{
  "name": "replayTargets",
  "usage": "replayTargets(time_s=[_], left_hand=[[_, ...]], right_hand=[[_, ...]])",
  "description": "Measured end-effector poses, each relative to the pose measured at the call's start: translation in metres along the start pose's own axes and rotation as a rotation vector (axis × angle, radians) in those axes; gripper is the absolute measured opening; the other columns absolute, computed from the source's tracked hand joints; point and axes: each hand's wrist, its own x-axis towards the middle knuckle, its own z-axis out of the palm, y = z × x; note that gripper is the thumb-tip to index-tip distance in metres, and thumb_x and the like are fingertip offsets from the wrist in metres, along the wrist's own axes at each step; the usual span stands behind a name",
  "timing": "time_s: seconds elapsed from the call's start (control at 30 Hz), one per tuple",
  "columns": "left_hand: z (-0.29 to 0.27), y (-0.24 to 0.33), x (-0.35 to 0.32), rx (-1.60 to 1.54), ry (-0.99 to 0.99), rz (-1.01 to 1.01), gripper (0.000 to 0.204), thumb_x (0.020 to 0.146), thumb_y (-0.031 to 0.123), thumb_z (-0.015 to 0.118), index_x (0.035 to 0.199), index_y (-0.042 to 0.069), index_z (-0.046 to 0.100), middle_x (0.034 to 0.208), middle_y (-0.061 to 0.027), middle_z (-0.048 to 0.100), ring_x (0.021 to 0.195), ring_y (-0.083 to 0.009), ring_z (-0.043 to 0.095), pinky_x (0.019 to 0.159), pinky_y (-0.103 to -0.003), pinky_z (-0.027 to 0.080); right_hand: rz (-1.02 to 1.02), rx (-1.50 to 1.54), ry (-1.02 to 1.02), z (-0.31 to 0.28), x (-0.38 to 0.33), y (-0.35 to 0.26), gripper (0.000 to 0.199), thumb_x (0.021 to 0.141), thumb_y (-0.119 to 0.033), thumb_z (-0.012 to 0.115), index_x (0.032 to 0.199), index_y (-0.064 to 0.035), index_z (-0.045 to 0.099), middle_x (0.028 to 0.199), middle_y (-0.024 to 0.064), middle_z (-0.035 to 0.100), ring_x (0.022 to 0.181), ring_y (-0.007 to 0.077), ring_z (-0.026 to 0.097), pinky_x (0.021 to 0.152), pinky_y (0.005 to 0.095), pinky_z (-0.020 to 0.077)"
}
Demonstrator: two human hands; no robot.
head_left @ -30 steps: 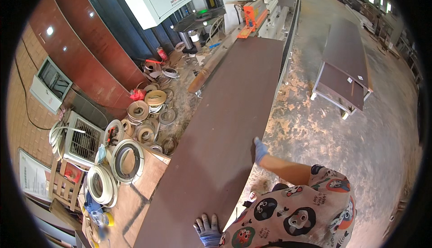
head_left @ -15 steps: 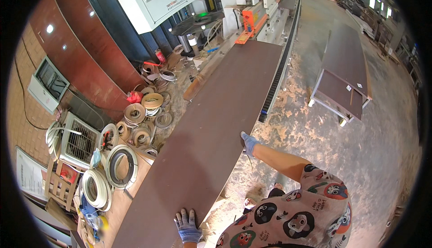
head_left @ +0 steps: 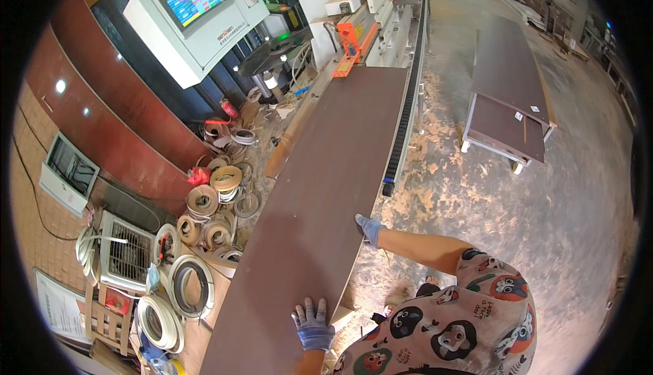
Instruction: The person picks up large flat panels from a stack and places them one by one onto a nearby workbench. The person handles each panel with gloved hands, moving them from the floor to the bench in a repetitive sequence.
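Note:
A long dark brown panel [head_left: 320, 164] stretches from below me up to the machine, its far end by an orange guide [head_left: 345, 67]. My left hand [head_left: 313, 325], in a blue-grey glove, lies flat on the near part of the panel with fingers spread, close to the right edge. Farther along that edge, my right hand [head_left: 371, 230], gloved alike, grips the panel's side. Its thumb rests on top, while the other fingers are mostly hidden beneath.
A black roller track [head_left: 403, 126] runs along the panel's right side. Rolls of edge banding [head_left: 203, 200] crowd the floor on the left, near a control cabinet [head_left: 197, 21] with a lit screen. Another brown panel [head_left: 507, 62] lies on a low cart at right.
The view has tilted, bringing more of the control cabinet in. My left hand sits farther forward on the panel; my right hand still holds the edge.

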Motion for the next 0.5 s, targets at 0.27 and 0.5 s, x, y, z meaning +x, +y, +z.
replayTargets(time_s=[0.27,0.5], left_hand=[[0.003,0.01,0.017,-0.005,-0.011,0.032,0.077,0.059,0.022,0.064,0.133,0.019,0.043,0.137,-0.0241,0.036,0.121,-0.0499,0.034,0.103,-0.061,0.023],[0.003,0.029,0.052,-0.012,-0.015,0.03,0.078,0.06,0.022,0.067,0.134,0.018,0.042,0.138,-0.0214,0.035,0.122,-0.0472,0.035,0.102,-0.059,0.026]], right_hand=[[-0.067,-0.003,0.043,0.0,-0.001,-0.013,0.055,0.087,-0.05,0.055,0.122,-0.0067,0.054,0.117,0.009,0.06,0.102,0.0246,0.058,0.081,0.042,0.0471],[-0.163,0.064,0.178,-0.008,0.041,-0.03,0.054,0.087,-0.044,0.058,0.12,-0.0021,0.055,0.12,0.012,0.059,0.109,0.0238,0.055,0.089,0.0405,0.0447]])
